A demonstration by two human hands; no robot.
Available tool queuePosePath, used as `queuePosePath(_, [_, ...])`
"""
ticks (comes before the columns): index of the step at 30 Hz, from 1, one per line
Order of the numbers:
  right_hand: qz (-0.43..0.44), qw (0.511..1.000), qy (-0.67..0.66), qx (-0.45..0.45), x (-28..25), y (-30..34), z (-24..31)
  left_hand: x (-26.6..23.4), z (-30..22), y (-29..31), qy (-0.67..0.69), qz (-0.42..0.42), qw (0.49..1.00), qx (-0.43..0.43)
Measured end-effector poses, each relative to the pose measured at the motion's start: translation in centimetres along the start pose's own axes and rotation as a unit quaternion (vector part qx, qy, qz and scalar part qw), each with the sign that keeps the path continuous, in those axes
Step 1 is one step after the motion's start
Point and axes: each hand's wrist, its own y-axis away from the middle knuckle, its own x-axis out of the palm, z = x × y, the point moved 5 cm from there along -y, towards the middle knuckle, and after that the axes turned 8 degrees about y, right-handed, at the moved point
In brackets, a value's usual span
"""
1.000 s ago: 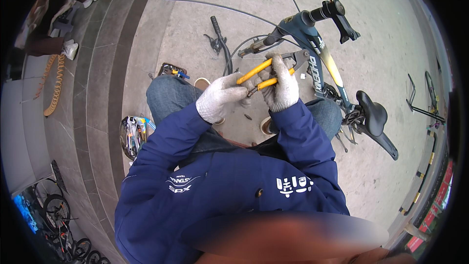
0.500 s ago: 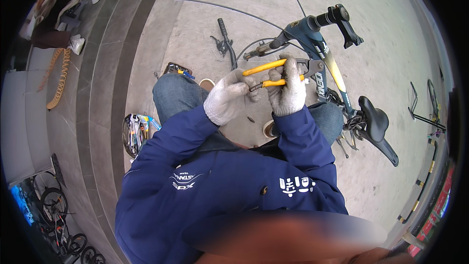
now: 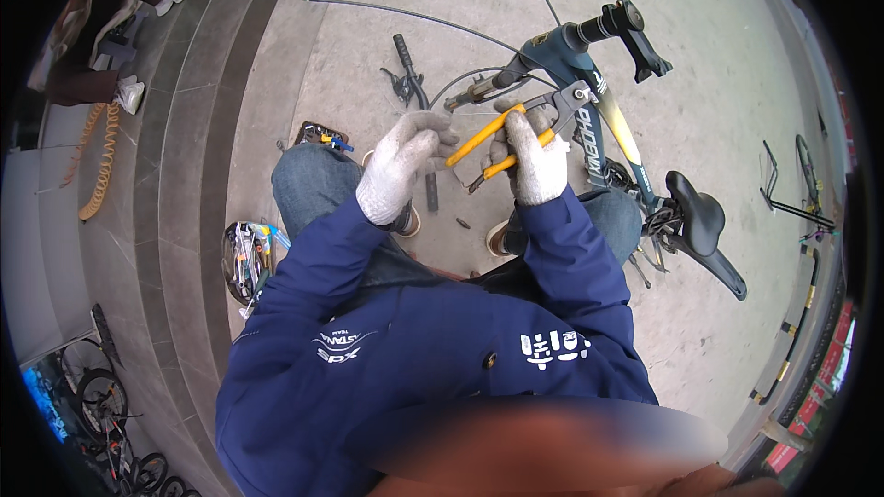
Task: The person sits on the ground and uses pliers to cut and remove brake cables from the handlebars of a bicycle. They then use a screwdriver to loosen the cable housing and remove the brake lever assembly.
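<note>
Concrete floor (image 3: pixel 709 350) surrounds the work — above it hangs the yellow-handled cutter (image 3: pixel 497 128), its handles parted. The right hand (image 3: pixel 538 158) wraps them; the left hand (image 3: pixel 396 168) curls beside their ends, pinching what cannot be told. Handling the cutter seems the present step; squeezing would call for both handles gripped. Beyond lies a handlebar (image 3: pixel 404 57), the bicycle frame (image 3: pixel 595 140) rightward.
</note>
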Motion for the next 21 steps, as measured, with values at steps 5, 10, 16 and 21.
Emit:
queuePosePath(5, [0.057, 0.945, 0.313, -0.072, 1.4, 0.6, 1.6, 1.1, 0.5, 0.3, -0.153, 0.040, 0.983, -0.091])
queuePosePath(10, [0.101, 0.872, 0.470, -0.095, 1.6, -0.9, 2.7, -0.1, -2.1, -0.4, 0.016, -0.003, 0.994, -0.106])
queuePosePath(16, [0.338, 0.896, 0.279, 0.066, -1.6, -4.6, -2.4, -2.4, -8.3, -2.3, -0.236, -0.067, 0.967, 0.068])
queuePosePath(21, [0.336, 0.765, 0.451, 0.313, -8.2, -7.2, -18.9, -3.6, -8.1, -3.7, -0.207, -0.091, 0.970, 0.087])
